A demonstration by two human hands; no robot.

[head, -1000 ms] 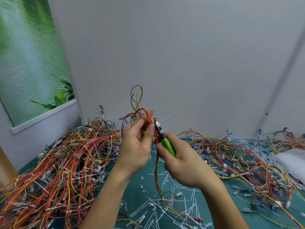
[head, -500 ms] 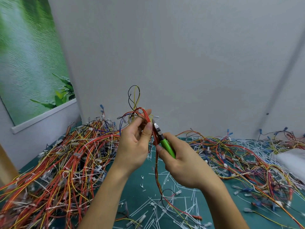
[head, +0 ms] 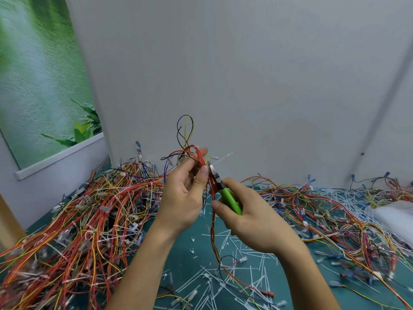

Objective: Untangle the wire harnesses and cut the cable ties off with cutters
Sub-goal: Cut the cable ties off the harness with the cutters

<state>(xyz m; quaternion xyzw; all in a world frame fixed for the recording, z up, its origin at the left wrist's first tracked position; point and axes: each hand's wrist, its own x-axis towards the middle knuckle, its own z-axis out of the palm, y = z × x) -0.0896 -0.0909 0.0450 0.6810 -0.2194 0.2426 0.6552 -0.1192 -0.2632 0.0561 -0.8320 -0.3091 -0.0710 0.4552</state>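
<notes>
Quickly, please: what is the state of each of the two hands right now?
Left hand: closed, pinching the red wire harness.
Right hand: closed, gripping the green-handled cutters.

Person, upper limbs only in view. Left hand (head: 181, 198): bare, slim fingers, thumbnail cut short and rounded. Right hand (head: 252, 215): bare, thumbnail likewise short; nails look plain, though the frame is too soft there to be sure. Left forearm (head: 143, 269) runs in from 7 o'clock, right forearm (head: 308, 278) from 5 o'clock. Both are bare from the wrist down to the lower frame edge, lean and smooth in outline.
</notes>
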